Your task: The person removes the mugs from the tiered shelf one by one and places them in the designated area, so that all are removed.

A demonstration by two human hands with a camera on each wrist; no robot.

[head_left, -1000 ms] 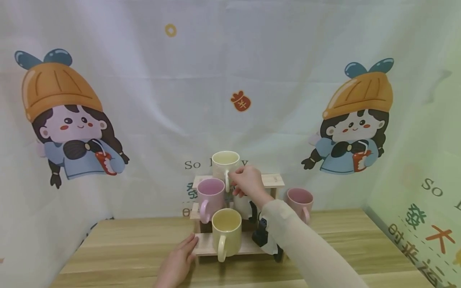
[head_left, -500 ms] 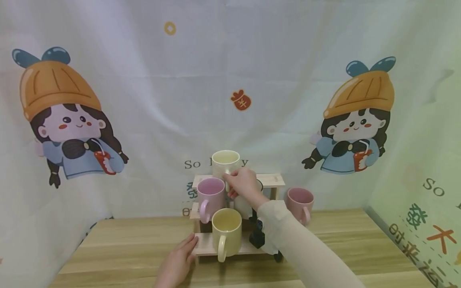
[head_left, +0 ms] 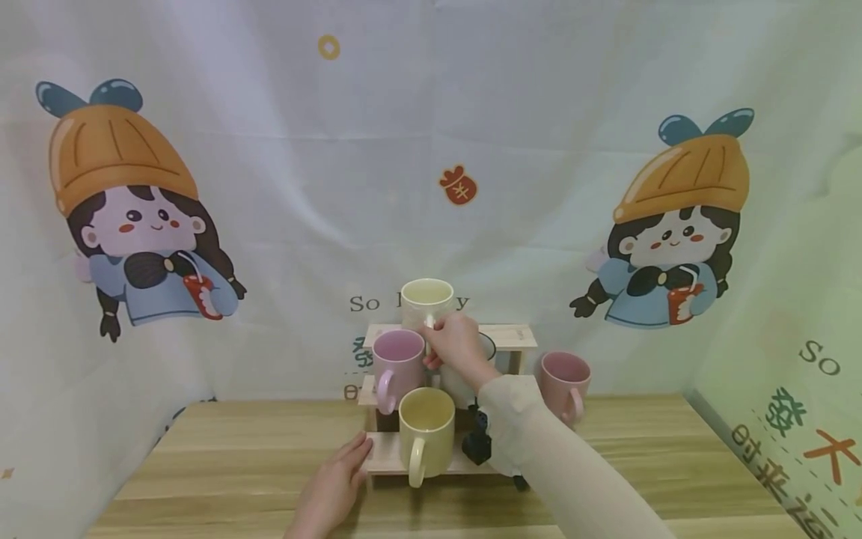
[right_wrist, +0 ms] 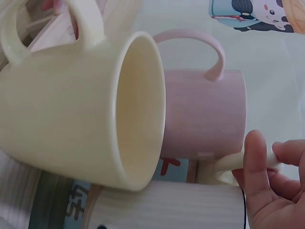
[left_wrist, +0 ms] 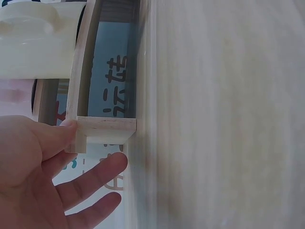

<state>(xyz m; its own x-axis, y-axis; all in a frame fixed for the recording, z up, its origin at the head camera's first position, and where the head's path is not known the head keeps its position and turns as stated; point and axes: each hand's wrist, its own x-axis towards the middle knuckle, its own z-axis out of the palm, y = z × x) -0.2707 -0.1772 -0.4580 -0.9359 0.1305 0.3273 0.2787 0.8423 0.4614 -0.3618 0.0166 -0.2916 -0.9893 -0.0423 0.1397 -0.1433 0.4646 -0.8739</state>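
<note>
My right hand [head_left: 458,344] pinches the handle of the cream mug [head_left: 427,293], which stands on the top board of a stepped wooden rack [head_left: 387,449]. In the right wrist view, thumb and fingers close on the pale handle [right_wrist: 231,162]. Below stand a lilac mug [head_left: 397,358] and a white dark-rimmed mug [head_left: 458,383], partly covered by the right hand. A yellow mug [head_left: 427,430] sits on the lowest board, handle towards me. At the rack's left end, my left hand [left_wrist: 43,167] holds the lowest board's corner [left_wrist: 78,131] between thumb and forefinger, other fingers extended.
A pink mug [head_left: 564,378] stands right of the rack, partly behind the right sleeve [head_left: 572,457]. The rack rests on a wood-grain table [head_left: 256,449]. A printed cloth [head_left: 377,180] hangs behind and at both sides.
The right hand has moved slightly left onto the cream mug's handle and now pinches it. The left hand stays at the rack's end. The head view has shifted a little.
</note>
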